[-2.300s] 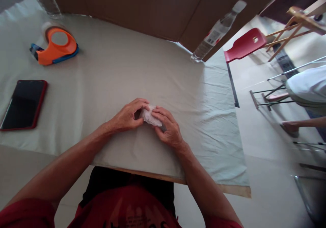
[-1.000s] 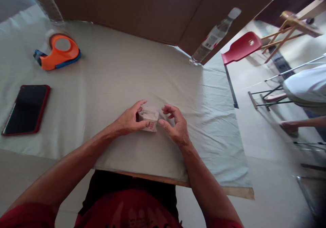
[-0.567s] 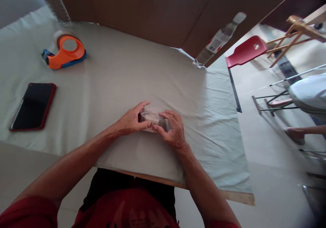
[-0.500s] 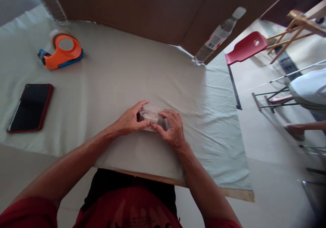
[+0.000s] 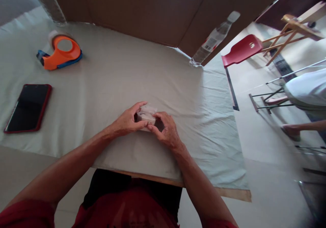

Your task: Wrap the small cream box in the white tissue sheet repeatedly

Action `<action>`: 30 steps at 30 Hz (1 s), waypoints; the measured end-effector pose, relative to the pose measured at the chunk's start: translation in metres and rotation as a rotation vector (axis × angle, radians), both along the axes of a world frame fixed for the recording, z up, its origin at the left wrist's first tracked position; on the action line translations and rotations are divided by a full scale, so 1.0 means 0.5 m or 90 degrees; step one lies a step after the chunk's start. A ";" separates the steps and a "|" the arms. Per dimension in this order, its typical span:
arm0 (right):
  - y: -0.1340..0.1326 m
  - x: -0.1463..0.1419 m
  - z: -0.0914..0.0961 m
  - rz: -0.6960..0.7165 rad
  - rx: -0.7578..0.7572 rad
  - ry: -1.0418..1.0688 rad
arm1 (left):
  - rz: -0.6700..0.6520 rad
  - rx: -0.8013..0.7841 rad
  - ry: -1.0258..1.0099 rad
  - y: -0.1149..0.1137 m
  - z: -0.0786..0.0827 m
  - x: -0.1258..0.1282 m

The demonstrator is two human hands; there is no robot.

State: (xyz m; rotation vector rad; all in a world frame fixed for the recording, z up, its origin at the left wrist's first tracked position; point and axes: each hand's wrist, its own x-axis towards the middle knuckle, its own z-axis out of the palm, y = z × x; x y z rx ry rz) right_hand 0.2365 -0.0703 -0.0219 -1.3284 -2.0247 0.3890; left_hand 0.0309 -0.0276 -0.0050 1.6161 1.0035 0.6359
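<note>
A small pale packet in clear plastic [image 5: 147,116] lies on the cloth near the table's front edge, between my hands. My left hand [image 5: 129,119] grips its left end, thumb on the near side and fingers on the far side. My right hand [image 5: 166,128] is curled round the right end, with thumb and fingertips pressed against the plastic. The fingers cover part of the packet, so its exact kind cannot be told.
An orange and blue tape dispenser [image 5: 63,53] and a phone in a red case [image 5: 28,107] lie to the left. Bottles [image 5: 52,7] [image 5: 212,41] stand by a brown board [image 5: 132,14]. On the right are a red chair [image 5: 243,49] and a seated person's leg [image 5: 310,126].
My right hand has come slightly left, closer to my left hand along the packet. The whole view has shifted a little.
</note>
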 end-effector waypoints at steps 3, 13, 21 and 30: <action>-0.002 0.002 0.001 -0.007 -0.018 -0.006 | 0.006 -0.010 -0.009 -0.001 -0.001 0.002; -0.004 0.000 0.002 -0.028 -0.067 -0.012 | -0.016 -0.039 -0.060 0.000 -0.018 0.004; -0.004 0.000 0.006 -0.008 -0.073 0.015 | -0.001 -0.067 -0.055 -0.005 0.000 0.005; 0.000 -0.003 0.004 -0.010 -0.061 0.007 | 0.021 -0.123 -0.089 -0.005 0.007 0.012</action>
